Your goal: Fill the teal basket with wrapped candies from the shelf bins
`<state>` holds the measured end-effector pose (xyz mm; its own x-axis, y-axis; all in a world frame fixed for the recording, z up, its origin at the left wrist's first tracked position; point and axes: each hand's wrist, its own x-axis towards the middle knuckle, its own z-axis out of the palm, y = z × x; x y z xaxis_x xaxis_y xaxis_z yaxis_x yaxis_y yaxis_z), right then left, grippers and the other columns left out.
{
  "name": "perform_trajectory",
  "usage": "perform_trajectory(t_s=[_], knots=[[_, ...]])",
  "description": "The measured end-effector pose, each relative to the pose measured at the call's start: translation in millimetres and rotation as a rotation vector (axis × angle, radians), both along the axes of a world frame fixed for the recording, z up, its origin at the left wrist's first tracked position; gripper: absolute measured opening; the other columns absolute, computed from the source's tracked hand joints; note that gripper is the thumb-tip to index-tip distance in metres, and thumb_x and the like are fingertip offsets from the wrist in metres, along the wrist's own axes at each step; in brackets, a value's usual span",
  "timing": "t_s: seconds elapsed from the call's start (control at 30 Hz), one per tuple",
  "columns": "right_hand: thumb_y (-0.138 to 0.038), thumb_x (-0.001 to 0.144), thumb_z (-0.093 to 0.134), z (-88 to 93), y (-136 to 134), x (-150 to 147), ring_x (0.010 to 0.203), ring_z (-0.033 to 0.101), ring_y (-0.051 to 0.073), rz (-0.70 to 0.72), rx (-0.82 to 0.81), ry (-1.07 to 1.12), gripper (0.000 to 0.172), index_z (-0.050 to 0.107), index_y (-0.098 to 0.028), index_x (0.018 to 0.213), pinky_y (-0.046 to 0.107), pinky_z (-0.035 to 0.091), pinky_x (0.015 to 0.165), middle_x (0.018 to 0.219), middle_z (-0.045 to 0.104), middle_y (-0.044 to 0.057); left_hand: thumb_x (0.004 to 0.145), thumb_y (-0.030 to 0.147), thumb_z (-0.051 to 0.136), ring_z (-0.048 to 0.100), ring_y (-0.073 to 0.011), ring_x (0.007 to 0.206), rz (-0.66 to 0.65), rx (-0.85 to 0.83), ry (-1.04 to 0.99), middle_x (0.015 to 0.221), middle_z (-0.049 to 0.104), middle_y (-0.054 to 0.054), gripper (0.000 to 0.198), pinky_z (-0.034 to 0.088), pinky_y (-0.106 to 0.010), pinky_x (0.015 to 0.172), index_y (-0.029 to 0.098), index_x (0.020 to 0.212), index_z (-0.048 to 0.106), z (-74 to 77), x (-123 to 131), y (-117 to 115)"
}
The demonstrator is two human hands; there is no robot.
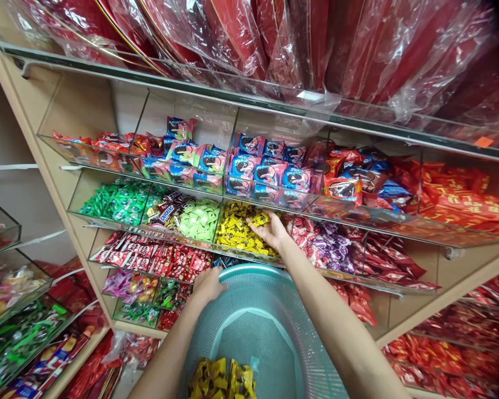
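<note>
My left hand (209,286) is closed on the rim of a teal mesh basket (264,327), held below the shelves. Yellow-wrapped candies (218,379) lie in the near part of the basket. My right hand (271,231) reaches over the basket into a clear shelf bin full of yellow-wrapped candies (237,230). Its thumb and fingers are closed around a few of these candies at the bin's right side. How many are in its grasp is hidden.
Clear dividers separate light green candies (199,219) on the left and purple-wrapped candies (330,246) on the right. A glass shelf edge (270,202) with blue cookie packs (268,172) runs just above my right hand. Plastic-wrapped red goods (274,39) fill the top.
</note>
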<state>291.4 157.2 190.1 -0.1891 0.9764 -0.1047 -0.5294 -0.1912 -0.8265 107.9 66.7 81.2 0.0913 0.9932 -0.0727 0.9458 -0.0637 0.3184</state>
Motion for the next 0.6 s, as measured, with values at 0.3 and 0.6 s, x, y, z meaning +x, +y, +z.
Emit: perform_trajectory(t_s=[0.3, 0.6], knots=[[-0.042, 0.084, 0.037, -0.8, -0.3, -3.4, 0.062, 0.057, 0.008, -0.036, 0.036, -0.027, 0.024, 0.046, -0.02, 0.089, 0.016, 0.049, 0.049, 0.076, 0.058, 0.0, 0.066, 0.043, 0.055, 0.058, -0.024, 0.093, 0.003, 0.009, 0.006, 0.098, 0.064, -0.007, 0.039, 0.042, -0.028, 0.073, 0.024, 0.101, 0.054, 1.1, -0.1, -1.2], [-0.045, 0.083, 0.036, 13.3, -56.0, -1.9, 0.051, 0.052, 0.007, 0.182, 0.139, -0.113, 0.032, 0.05, -0.017, 0.09, 0.011, 0.036, 0.033, 0.074, 0.06, 0.003, 0.067, 0.044, 0.055, 0.059, -0.0228, 0.089, -0.011, 0.023, 0.015, 0.094, 0.064, -0.006, 0.036, 0.043, -0.028, 0.07, 0.024, 0.096, 0.055, -0.4, -0.9, -0.4]])
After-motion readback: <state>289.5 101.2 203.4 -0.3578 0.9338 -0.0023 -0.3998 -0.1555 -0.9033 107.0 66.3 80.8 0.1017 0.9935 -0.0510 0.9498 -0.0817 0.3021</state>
